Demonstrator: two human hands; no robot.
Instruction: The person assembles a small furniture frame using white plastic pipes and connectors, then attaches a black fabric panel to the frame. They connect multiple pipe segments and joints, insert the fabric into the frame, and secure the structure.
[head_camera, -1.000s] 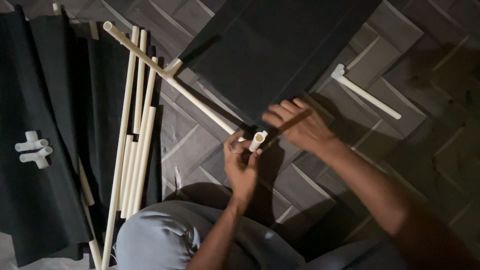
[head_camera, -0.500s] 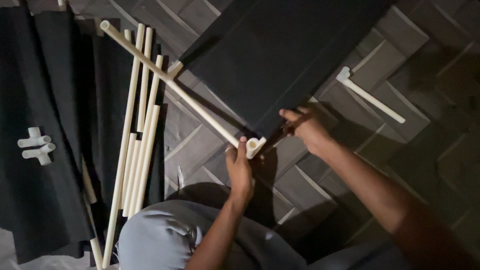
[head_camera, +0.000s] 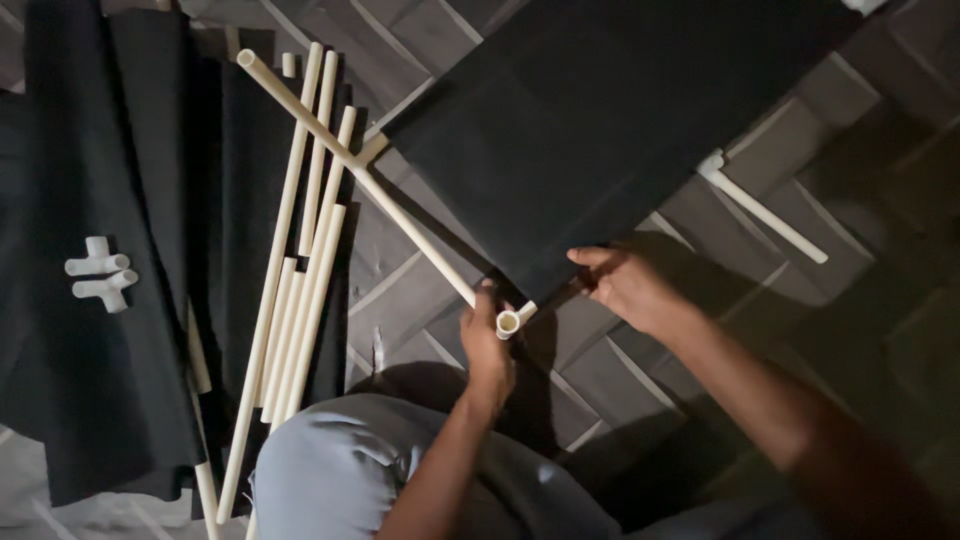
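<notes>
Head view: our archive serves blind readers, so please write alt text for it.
A person's left hand grips a white pipe fitting at a black fabric panel's corner while the right hand holds the panel's edge. Loose white pipes lie left.

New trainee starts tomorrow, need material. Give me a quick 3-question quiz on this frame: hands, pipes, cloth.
1. True or false: the left hand grips a white corner fitting at the near end of a long white pipe.
2. What does the right hand touch? A) the loose pipes on the floor B) the edge of the black fabric panel C) the two white connectors on the dark cloth
3. Fill in: the short pipe with an end fitting lies alone on the ____ floor, to the person's right.

Key: 1 true; 2 B; 3 tiled.
</notes>
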